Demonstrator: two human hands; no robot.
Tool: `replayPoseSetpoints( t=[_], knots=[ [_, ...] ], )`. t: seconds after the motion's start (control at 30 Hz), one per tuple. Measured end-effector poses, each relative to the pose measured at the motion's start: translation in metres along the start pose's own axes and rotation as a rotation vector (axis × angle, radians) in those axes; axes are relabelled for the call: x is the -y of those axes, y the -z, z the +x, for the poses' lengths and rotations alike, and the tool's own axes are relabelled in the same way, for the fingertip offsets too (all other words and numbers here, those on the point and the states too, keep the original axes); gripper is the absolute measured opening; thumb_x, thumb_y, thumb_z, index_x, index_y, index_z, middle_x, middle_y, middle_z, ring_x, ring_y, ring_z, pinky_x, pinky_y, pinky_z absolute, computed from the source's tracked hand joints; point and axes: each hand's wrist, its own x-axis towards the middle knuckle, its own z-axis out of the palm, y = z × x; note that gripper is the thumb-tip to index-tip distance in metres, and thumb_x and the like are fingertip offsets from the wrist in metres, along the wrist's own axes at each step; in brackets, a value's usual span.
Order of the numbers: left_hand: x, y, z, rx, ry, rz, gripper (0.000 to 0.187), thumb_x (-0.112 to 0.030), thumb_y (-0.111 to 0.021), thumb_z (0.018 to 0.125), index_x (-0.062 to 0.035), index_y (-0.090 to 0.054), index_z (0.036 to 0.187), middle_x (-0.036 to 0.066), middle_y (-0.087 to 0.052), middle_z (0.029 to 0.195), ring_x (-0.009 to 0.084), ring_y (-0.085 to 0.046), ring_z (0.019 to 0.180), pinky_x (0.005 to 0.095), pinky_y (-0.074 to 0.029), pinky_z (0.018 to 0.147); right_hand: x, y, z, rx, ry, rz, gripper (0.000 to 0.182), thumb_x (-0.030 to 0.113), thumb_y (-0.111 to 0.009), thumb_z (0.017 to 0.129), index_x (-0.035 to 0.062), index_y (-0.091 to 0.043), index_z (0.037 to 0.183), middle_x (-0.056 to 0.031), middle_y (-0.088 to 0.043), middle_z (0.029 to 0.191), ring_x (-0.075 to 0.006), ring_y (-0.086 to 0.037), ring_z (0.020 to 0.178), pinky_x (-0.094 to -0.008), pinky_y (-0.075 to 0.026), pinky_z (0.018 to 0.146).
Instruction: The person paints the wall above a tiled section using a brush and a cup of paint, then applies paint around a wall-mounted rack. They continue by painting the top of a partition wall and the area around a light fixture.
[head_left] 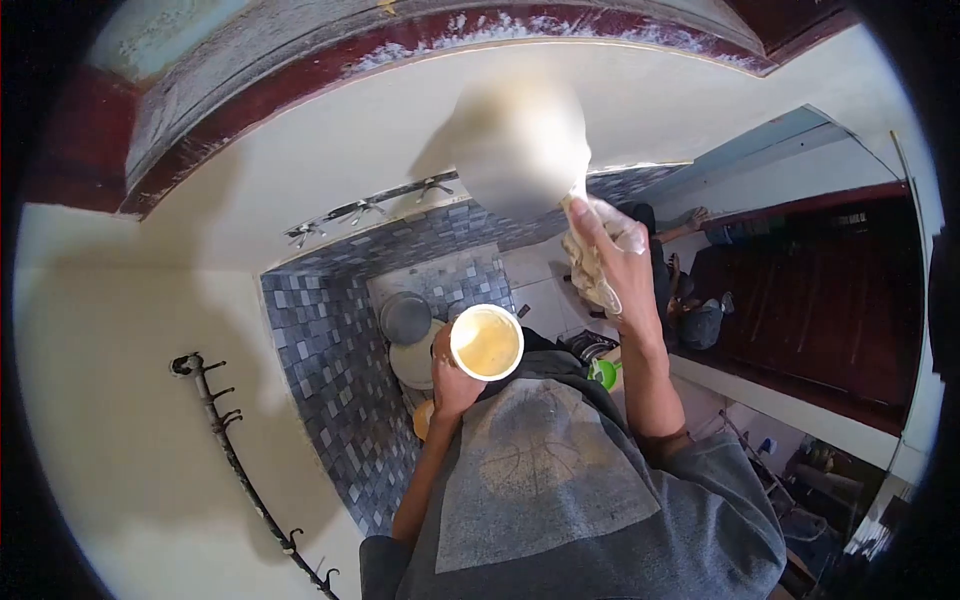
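Cream-painted walls (100, 340) surround a recess lined with small blue-grey mosaic tiles (330, 395). Nearest, before the person's dark grey printed shirt (550, 525), the left hand (455, 388) grasps a round white tub (487, 378) by its side; pale yellow matter (488, 345) shows inside its open mouth. Above and right of the tub, the right hand (618, 262) is clenched round a slim pale handle (577, 192), with what looks like a crumpled beige cloth (588, 277) hanging from the grip. The large pale shape (520, 145) over that handle is too blurred to identify. Judging by the raised arm, the step in hand is bringing it near the wall beyond the tub; the next move seems to call for a level tub and a steady wrist. Farther off, a round grey container (405, 318) stands left of the tub, metal taps (362, 208) above that, and a dark hook rail (243, 455) far to the tub's left.
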Motion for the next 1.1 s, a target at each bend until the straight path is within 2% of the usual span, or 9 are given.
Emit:
replayPoseSetpoints(
  t=[0.2, 0.27, 0.37, 0.5, 0.6, 0.67, 0.7, 0.9, 1.1],
  knots=[
    [-0.019, 0.003, 0.003, -0.036, 0.022, 0.001, 0.067, -0.01, -0.08, 0.061, 0.0004, -0.047, 0.118, 0.016, -0.058, 0.11, 0.0262, -0.058, 0.101, 0.0372, -0.047, 0.086, -0.026, -0.009, 0.005, -0.003, 0.178, 0.131, 0.026, 0.022, -0.058, 0.091, 0.0004, -0.063, 0.105, 0.0048, -0.049, 0.058, -0.002, -0.043, 0.051, -0.0201, -0.033, 0.042],
    [-0.019, 0.004, 0.0, -0.027, 0.158, -0.158, 0.07, -0.005, -0.079, 0.06, 0.0024, -0.044, 0.12, 0.015, -0.058, 0.109, 0.0237, -0.057, 0.102, 0.0354, -0.045, 0.089, -0.068, -0.015, 0.016, -0.061, 0.298, -0.122, 0.025, 0.022, -0.058, 0.091, 0.0001, -0.063, 0.102, 0.0041, -0.05, 0.058, -0.0026, -0.043, 0.052, -0.0228, -0.034, 0.043],
    [-0.011, 0.004, -0.004, -0.043, 0.106, -0.077, 0.071, -0.005, -0.079, 0.06, 0.0022, -0.044, 0.121, 0.016, -0.057, 0.111, 0.0244, -0.056, 0.104, 0.0364, -0.044, 0.09, -0.115, -0.013, 0.035, 0.065, 0.04, -0.234, 0.03, 0.027, -0.056, 0.092, -0.0017, -0.064, 0.095, 0.0039, -0.052, 0.063, -0.0032, -0.042, 0.054, -0.0234, -0.034, 0.046],
    [-0.02, 0.003, 0.0, -0.036, 0.11, -0.158, 0.073, -0.007, -0.081, 0.059, 0.0015, -0.044, 0.121, 0.015, -0.057, 0.112, 0.0251, -0.056, 0.104, 0.0366, -0.044, 0.091, -0.102, -0.008, 0.021, 0.094, -0.18, -0.053, 0.032, 0.028, -0.057, 0.091, -0.0024, -0.065, 0.089, 0.0031, -0.052, 0.062, -0.0033, -0.042, 0.052, -0.0232, -0.033, 0.044],
    [-0.019, 0.003, -0.001, -0.021, 0.192, -0.08, 0.075, -0.009, -0.082, 0.058, 0.0008, -0.044, 0.122, 0.015, -0.057, 0.113, 0.0257, -0.056, 0.105, 0.0367, -0.044, 0.091, -0.052, -0.005, -0.002, 0.105, -0.084, 0.01, 0.033, 0.03, -0.056, 0.092, -0.0022, -0.064, 0.091, 0.0025, -0.049, 0.057, -0.0034, -0.043, 0.046, -0.0215, -0.031, 0.039],
    [-0.011, 0.001, -0.004, -0.021, 0.109, -0.065, 0.071, -0.007, -0.081, 0.061, 0.0006, -0.043, 0.12, 0.015, -0.058, 0.11, 0.0253, -0.059, 0.101, 0.0359, -0.047, 0.087, -0.026, -0.006, -0.01, 0.023, 0.135, 0.068, 0.032, 0.028, -0.056, 0.092, -0.0022, -0.064, 0.101, 0.0044, -0.048, 0.058, -0.0026, -0.043, 0.048, -0.0205, -0.031, 0.04],
    [-0.008, 0.0, -0.004, -0.021, 0.064, -0.057, 0.069, -0.006, -0.08, 0.062, 0.0005, -0.042, 0.119, 0.015, -0.059, 0.109, 0.0251, -0.06, 0.099, 0.0354, -0.048, 0.084, -0.003, -0.006, -0.016, 0.049, 0.082, 0.256, 0.032, 0.024, -0.056, 0.093, -0.0026, -0.061, 0.11, 0.0051, -0.048, 0.06, -0.002, -0.042, 0.052, -0.0197, -0.03, 0.042],
    [-0.02, 0.001, 0.0, 0.028, 0.01, -0.093, 0.069, -0.006, -0.08, 0.063, 0.0008, -0.042, 0.12, 0.015, -0.059, 0.109, 0.0241, -0.06, 0.099, 0.0355, -0.048, 0.084, -0.043, -0.009, 0.011, -0.027, 0.301, 0.101, 0.033, 0.023, -0.056, 0.093, -0.0029, -0.058, 0.112, 0.006, -0.046, 0.061, -0.0013, -0.038, 0.049, -0.0187, -0.028, 0.041],
    [0.005, 0.002, -0.01, -0.001, 0.073, 0.003, 0.074, -0.007, -0.08, 0.062, 0.0013, -0.039, 0.122, 0.016, -0.058, 0.111, 0.0246, -0.059, 0.1, 0.0359, -0.047, 0.086, -0.112, -0.005, 0.024, 0.031, -0.197, 0.008, 0.032, 0.028, -0.057, 0.092, -0.0009, -0.063, 0.105, 0.0056, -0.048, 0.062, -0.0017, -0.041, 0.051, -0.0201, -0.031, 0.042]
  ],
)
